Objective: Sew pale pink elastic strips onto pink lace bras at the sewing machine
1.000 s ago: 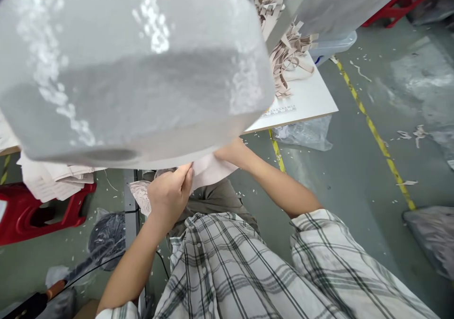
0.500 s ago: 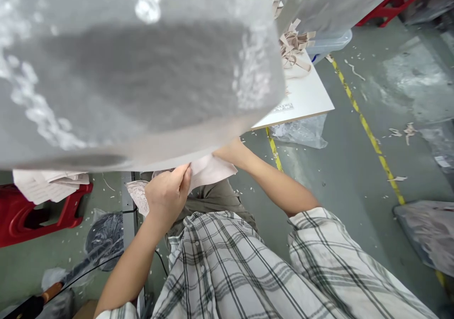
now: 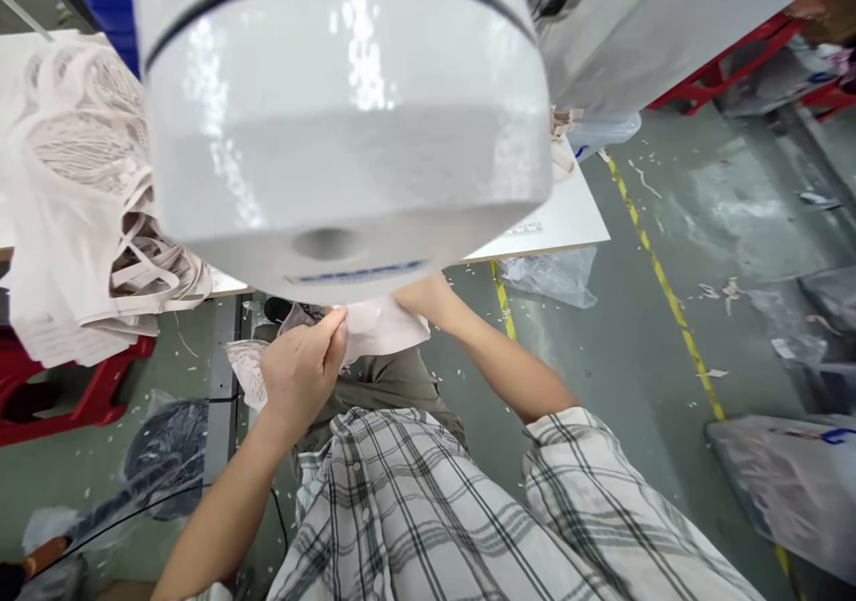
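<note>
A large white sewing machine head (image 3: 354, 146) fills the top middle of the view and hides what lies beneath it. Just below its front edge, my left hand (image 3: 304, 360) pinches a pale pink fabric piece (image 3: 388, 329) between thumb and fingers. A lacy end of pale cloth (image 3: 247, 369) hangs out left of that hand. My right hand (image 3: 418, 296) reaches under the machine at the fabric's right side. Its fingers are hidden there, so its grip does not show.
Pale pink garments (image 3: 86, 200) are heaped on the table at left, over a red stool (image 3: 100, 387). The white tabletop (image 3: 562, 218) extends right, with fabric strips and a clear plastic bin (image 3: 605, 128) behind. Plastic bags and scraps lie on the floor around yellow tape (image 3: 659, 271).
My view has drawn back and shifted, so more of the machine head and the garment heap at left shows. Both hands keep nearly the same place at the fabric.
</note>
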`<state>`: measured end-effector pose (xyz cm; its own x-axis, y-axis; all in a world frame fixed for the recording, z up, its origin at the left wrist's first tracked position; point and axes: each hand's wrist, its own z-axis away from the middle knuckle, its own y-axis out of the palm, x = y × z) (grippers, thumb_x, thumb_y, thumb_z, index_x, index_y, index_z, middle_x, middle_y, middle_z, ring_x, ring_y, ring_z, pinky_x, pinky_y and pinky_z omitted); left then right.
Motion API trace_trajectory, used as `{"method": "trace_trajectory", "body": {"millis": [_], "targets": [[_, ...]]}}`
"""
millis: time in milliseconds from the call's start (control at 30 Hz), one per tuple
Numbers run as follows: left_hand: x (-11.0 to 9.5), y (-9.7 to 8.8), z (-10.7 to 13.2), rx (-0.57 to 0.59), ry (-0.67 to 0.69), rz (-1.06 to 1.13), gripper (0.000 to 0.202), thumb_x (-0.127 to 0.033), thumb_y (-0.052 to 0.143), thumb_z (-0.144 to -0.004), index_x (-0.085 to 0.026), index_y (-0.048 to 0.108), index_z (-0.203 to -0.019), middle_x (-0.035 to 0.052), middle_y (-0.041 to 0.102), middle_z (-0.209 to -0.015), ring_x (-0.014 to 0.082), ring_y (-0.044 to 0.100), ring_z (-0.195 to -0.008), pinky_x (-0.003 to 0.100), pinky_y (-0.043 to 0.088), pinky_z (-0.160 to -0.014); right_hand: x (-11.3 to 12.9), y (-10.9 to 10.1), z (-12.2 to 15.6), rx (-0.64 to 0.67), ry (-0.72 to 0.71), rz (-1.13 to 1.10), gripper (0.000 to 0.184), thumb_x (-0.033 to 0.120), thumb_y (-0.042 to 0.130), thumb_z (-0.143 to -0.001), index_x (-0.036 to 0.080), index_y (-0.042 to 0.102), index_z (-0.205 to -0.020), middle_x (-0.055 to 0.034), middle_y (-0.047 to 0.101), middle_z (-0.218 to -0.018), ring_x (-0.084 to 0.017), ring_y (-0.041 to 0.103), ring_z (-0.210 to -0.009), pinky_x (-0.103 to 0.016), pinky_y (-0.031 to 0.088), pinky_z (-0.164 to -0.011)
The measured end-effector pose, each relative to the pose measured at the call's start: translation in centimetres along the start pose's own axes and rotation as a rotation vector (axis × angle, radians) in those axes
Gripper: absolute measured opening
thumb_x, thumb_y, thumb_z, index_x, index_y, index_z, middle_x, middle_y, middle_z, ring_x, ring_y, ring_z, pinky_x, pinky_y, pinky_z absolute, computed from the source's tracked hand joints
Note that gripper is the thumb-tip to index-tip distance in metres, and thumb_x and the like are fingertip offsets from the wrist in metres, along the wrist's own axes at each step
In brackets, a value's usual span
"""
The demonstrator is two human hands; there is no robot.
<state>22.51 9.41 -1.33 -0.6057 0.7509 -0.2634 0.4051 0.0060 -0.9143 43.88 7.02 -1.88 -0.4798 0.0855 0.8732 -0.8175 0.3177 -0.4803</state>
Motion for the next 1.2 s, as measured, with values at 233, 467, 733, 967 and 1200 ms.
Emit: {"method": "trace_trajectory", "body": {"millis": [233, 467, 733, 967, 1200], "targets": [[0.0, 0.1, -0.3, -0.118, 0.103, 0.001, 0.026, -0.028, 0.053, -0.097, -0.02, 0.077, -0.101, 0.0003, 0.069, -0.06, 0.0129, 0.058, -0.053, 0.026, 0.033, -0.054, -0.3, -0.1, 0.2, -0.048, -0.051, -0.036, 0.02, 0.04, 0.059, -0.088, 0.02, 0.064, -0.09, 0.0026, 0.061, -0.069, -0.016, 0.057, -0.069, -0.031, 0.046, -0.072], [-1.0, 0.3, -1.0, -0.108, 0.184, -0.001, 0.024, -0.026, 0.054, -0.096, -0.018, 0.077, -0.098, -0.0006, 0.064, -0.054, 0.0129, 0.055, -0.051, 0.027, 0.029, -0.051, -0.4, -0.8, 0.5, -0.072, -0.071, -0.062, 0.02, 0.038, 0.06, -0.087, 0.019, 0.065, -0.086, 0.0026, 0.059, -0.067, -0.016, 0.056, -0.074, -0.028, 0.042, -0.07], [-1.6, 0.7, -1.2, -0.177, 0.261, 0.029, 0.018, -0.022, 0.058, -0.094, -0.019, 0.075, -0.098, -0.002, 0.058, -0.051, 0.0124, 0.051, -0.047, 0.026, 0.029, -0.051, -0.2, -1.7, 0.8, -0.043, -0.005, -0.054, 0.017, 0.035, 0.059, -0.087, 0.018, 0.063, -0.086, 0.0062, 0.048, -0.061, -0.009, 0.042, -0.06, -0.024, 0.028, -0.059], [-1.7, 0.6, -1.1, -0.151, 0.267, 0.069, 0.017, -0.022, 0.06, -0.092, -0.019, 0.074, -0.1, -0.0006, 0.064, -0.058, 0.0117, 0.054, -0.05, 0.025, 0.035, -0.054, -1.3, -1.9, 0.5, -0.056, -0.008, -0.068, 0.016, 0.033, 0.061, -0.088, 0.018, 0.064, -0.085, 0.0063, 0.051, -0.06, -0.008, 0.043, -0.059, -0.024, 0.028, -0.061], [-1.6, -0.5, -0.7, -0.104, 0.071, 0.219, 0.021, -0.024, 0.057, -0.094, -0.02, 0.077, -0.102, 0.0056, 0.078, -0.088, 0.0152, 0.071, -0.074, 0.023, 0.05, -0.066, -1.0, -1.8, 1.0, -0.069, 0.024, -0.11, 0.017, 0.036, 0.063, -0.088, 0.019, 0.066, -0.084, 0.0051, 0.056, -0.063, -0.009, 0.047, -0.06, -0.025, 0.03, -0.061]]}}
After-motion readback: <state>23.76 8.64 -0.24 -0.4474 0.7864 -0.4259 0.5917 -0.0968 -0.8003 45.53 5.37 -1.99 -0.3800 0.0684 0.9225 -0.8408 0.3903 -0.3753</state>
